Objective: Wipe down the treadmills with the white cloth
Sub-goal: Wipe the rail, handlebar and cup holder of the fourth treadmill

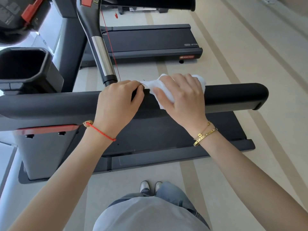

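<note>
Right hand point(181, 95) closed over crumpled white cloth point(155, 87), pressing it on matte black padded treadmill handrail point(233, 94). Left hand point(116, 104) curled, pinching cloth edge against rail. Cloth soft, light, likely bunches; best gripped wadded under palm.

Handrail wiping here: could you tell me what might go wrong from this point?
The cloth is bunched under the right hand, so it may miss strips of the handrail. The left hand grips beside it and could smudge cleaned surface. The red cord hangs near and might snag.
</note>
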The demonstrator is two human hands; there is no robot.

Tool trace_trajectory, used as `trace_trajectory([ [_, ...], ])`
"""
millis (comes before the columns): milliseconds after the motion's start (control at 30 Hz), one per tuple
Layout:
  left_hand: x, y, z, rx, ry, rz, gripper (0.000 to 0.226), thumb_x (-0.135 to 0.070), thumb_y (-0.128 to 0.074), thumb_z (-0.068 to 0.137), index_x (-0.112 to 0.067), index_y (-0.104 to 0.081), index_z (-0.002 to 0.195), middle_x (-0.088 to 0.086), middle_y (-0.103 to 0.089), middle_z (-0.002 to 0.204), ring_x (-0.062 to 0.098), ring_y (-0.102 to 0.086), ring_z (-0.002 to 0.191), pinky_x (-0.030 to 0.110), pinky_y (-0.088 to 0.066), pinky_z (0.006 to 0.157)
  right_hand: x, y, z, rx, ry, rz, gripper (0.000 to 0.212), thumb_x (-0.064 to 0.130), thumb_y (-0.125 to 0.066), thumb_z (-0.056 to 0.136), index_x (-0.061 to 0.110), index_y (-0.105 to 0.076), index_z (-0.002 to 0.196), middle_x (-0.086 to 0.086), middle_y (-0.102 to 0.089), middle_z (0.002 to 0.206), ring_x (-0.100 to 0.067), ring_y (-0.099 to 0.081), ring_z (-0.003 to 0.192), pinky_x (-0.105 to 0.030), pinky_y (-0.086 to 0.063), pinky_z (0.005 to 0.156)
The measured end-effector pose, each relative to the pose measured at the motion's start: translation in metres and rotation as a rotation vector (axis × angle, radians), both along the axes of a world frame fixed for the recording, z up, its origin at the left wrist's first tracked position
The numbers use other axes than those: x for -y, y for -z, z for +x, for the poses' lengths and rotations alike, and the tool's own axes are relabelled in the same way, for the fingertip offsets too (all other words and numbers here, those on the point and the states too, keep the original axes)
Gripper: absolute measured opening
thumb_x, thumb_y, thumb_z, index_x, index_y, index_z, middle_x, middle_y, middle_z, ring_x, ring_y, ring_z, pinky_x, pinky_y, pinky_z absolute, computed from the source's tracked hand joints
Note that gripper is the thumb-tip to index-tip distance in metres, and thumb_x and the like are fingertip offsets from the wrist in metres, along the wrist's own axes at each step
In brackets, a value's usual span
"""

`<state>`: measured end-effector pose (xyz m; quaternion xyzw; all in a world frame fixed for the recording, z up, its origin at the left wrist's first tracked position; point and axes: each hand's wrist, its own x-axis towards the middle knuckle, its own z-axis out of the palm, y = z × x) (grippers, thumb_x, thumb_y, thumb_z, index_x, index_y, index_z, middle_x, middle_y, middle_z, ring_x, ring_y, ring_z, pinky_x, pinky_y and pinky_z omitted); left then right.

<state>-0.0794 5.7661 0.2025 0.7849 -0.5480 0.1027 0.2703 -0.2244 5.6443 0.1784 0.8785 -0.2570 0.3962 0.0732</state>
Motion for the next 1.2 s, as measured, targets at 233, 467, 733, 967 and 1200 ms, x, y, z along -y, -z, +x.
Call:
trace_trajectory([
  [233, 0.028, 0.002, -0.023, -0.052, 0.084, 0.011, 0.036, -0.03, -0.039, 0.1, -0.014, -0.069, 0.087, 0.001, -0.068, 0.076, 0.024, -0.06, 0.069, 0.042, -0.049, 0.06, 0.027, 0.004, -0.027, 0.03, 0.031, -0.031, 0.039, 0.046, -0.045, 0.099, 0.016, -0.07, 0.097, -0.004, -0.065, 0.083, -0.028, -0.054, 0.074, -0.037, -0.039, 0.069],
  [467, 0.068, 0.011, -0.064, -0.096, 0.082, -0.01, 0.038, -0.03, -0.04, 0.098, -0.011, -0.069, 0.086, 0.005, -0.067, 0.074, 0.027, -0.06, 0.068, 0.043, -0.048, 0.06, 0.071, 0.007, -0.08, 0.026, 0.051, -0.03, 0.038, 0.044, -0.046, 0.099, 0.015, -0.07, 0.097, -0.004, -0.066, 0.085, -0.028, -0.055, 0.076, -0.037, -0.04, 0.07],
  [733, 0.108, 0.01, -0.118, -0.086, -0.022, 0.001, 0.034, -0.03, -0.041, 0.099, -0.017, -0.071, 0.088, 0.0, -0.069, 0.077, 0.025, -0.062, 0.071, 0.038, -0.051, 0.057, 0.131, 0.009, -0.152, -0.019, 0.054, 0.011, 0.036, 0.042, -0.045, 0.099, 0.016, -0.07, 0.099, -0.002, -0.067, 0.087, -0.027, -0.056, 0.077, -0.037, -0.04, 0.071],
  [967, 0.123, 0.015, -0.132, -0.049, -0.137, 0.03, 0.051, -0.041, -0.033, 0.097, -0.011, -0.07, 0.078, 0.006, -0.066, 0.071, 0.027, -0.058, 0.068, 0.039, -0.048, 0.057, 0.152, 0.004, -0.172, -0.083, -0.028, 0.111, 0.042, 0.049, -0.037, 0.1, 0.018, -0.066, 0.098, -0.002, -0.063, 0.081, -0.026, -0.051, 0.074, -0.035, -0.037, 0.069],
  [1200, 0.123, 0.015, -0.132, -0.055, -0.184, 0.027, 0.052, -0.045, -0.031, 0.094, -0.015, -0.07, 0.078, 0.004, -0.067, 0.073, 0.028, -0.06, 0.075, 0.042, -0.05, 0.059, 0.157, -0.005, -0.17, -0.234, -0.104, 0.153, 0.046, 0.052, -0.033, 0.099, 0.016, -0.061, 0.101, -0.002, -0.061, 0.081, -0.027, -0.051, 0.072, -0.037, -0.04, 0.067],
])
